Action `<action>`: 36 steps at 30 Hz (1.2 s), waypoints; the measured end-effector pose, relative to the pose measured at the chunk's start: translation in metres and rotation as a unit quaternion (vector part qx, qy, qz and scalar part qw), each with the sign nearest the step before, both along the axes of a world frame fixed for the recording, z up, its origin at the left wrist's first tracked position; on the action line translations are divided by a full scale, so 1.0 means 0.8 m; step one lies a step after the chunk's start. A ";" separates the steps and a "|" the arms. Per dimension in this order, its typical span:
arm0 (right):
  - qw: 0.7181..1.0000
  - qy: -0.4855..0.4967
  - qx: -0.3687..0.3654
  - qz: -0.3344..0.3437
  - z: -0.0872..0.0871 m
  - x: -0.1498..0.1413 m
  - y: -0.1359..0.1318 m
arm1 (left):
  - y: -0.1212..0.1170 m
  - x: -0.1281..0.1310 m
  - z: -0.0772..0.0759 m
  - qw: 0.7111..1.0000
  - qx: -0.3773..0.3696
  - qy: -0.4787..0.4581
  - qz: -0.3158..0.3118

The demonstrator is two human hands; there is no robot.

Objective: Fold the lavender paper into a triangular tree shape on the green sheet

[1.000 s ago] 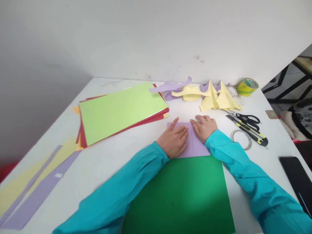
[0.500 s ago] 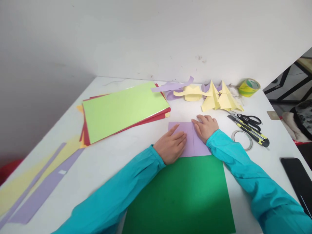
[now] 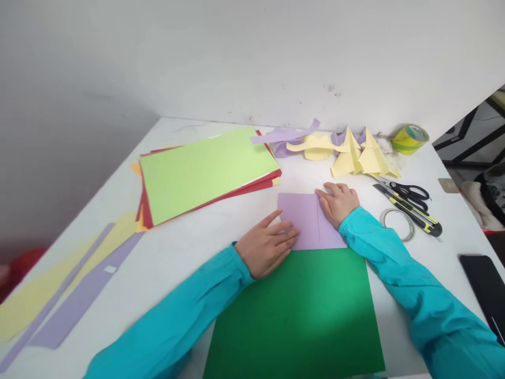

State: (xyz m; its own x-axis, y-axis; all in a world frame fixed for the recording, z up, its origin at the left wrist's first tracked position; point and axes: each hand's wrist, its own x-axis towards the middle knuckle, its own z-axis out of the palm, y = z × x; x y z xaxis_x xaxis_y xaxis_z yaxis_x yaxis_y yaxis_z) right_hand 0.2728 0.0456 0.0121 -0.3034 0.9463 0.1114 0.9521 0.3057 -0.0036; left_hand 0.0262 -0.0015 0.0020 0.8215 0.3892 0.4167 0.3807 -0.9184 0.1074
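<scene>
A light purple sheet of paper (image 3: 305, 223) lies flat, with a vertical line or seam right of its middle. Its near edge meets a large green sheet (image 3: 300, 310). My left hand (image 3: 268, 245) rests on the purple paper's left edge, fingers stretched out and slightly spread. On the paper's upper right part lies my right hand (image 3: 337, 202), its thumb and fingers apart, fingertips near the far edge. Part of the right side of the paper is hidden under that hand and the sleeve.
A stack topped by a light green sheet (image 3: 209, 173) lies left. Folded yellow paper shapes (image 3: 369, 155) stand by the wall. Right are scissors (image 3: 412, 195), a utility knife (image 3: 414, 213), a tape ring (image 3: 397, 225), a tape roll (image 3: 410, 139) and a phone (image 3: 483, 284). Purple strips (image 3: 89, 289) lie far left.
My left hand has slid left and toward me across the purple paper, uncovering more of it. My right hand stays on the paper. The whole view has shifted slightly.
</scene>
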 end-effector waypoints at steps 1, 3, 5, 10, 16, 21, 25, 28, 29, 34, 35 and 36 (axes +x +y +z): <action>1.000 0.000 0.002 0.001 0.000 0.000 0.000 | 0.000 -0.001 0.002 1.000 -0.015 0.008 -0.003; 1.000 0.003 0.001 0.000 0.001 0.000 0.000 | 0.002 -0.004 0.006 0.999 -0.047 0.021 -0.010; 1.000 0.007 -0.004 -0.003 0.001 0.000 0.000 | 0.004 -0.007 0.009 0.997 -0.073 0.024 -0.018; 1.000 0.010 -0.007 -0.007 0.003 -0.001 0.000 | 0.011 -0.012 0.012 0.994 -0.102 0.033 -0.030; 1.000 0.006 -0.011 -0.005 0.003 -0.001 0.000 | 0.013 -0.015 0.010 0.993 -0.106 0.019 -0.048; 1.000 0.007 -0.013 -0.008 0.003 -0.001 0.001 | 0.010 -0.017 0.008 0.991 -0.119 0.016 -0.056; 1.000 0.011 -0.011 -0.007 0.003 -0.001 0.000 | 0.005 -0.020 0.009 0.990 -0.121 0.009 -0.070; 1.000 0.014 -0.008 -0.003 0.003 0.000 0.000 | 0.002 -0.021 0.010 0.990 -0.123 0.011 -0.072; 1.000 0.015 -0.007 -0.003 0.003 0.000 0.000 | 0.002 -0.021 0.010 0.990 -0.123 0.011 -0.071; 1.000 0.017 -0.002 0.000 0.001 0.001 0.001 | 0.001 -0.020 0.012 0.988 -0.138 0.012 -0.070; 1.000 0.017 -0.002 0.001 0.001 0.000 0.001 | 0.001 -0.020 0.012 0.988 -0.141 0.012 -0.069; 1.000 0.017 -0.001 0.001 0.001 0.000 0.002 | 0.001 -0.019 0.012 0.988 -0.141 0.011 -0.069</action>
